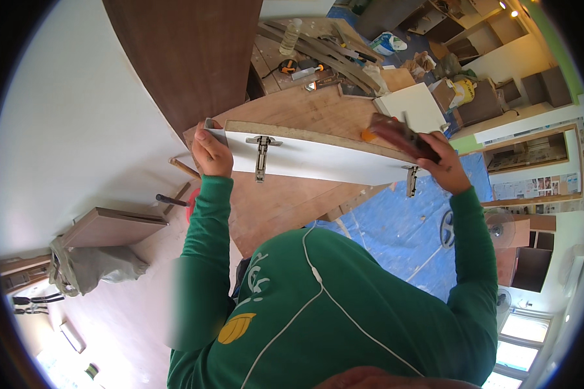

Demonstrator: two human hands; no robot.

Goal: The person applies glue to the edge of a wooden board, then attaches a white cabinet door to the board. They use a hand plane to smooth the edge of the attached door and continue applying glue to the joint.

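Note:
A long white cabinet door (331, 161) stands on edge in front of me, its raw chipboard edge facing up. Two metal cup hinges are fixed to its white face, a left hinge (261, 155) and a right hinge (412, 179). My left hand (213, 153) is closed round the door's left end, where a small grey piece (214, 129) shows at the corner. Above the right end, my right hand (445, 163) grips a reddish-brown wooden hand plane (396, 135), slightly blurred, with a thin part sticking up. Its underside is hidden.
The wooden work surface (305, 107) carries a tape measure (287, 67), a clear bottle (291, 37), long strips (331, 55) and tools. A tall brown panel (182, 58) stands at left. Blue sheeting (396, 223) covers the floor; a hammer-like handle (185, 167) lies near my left arm.

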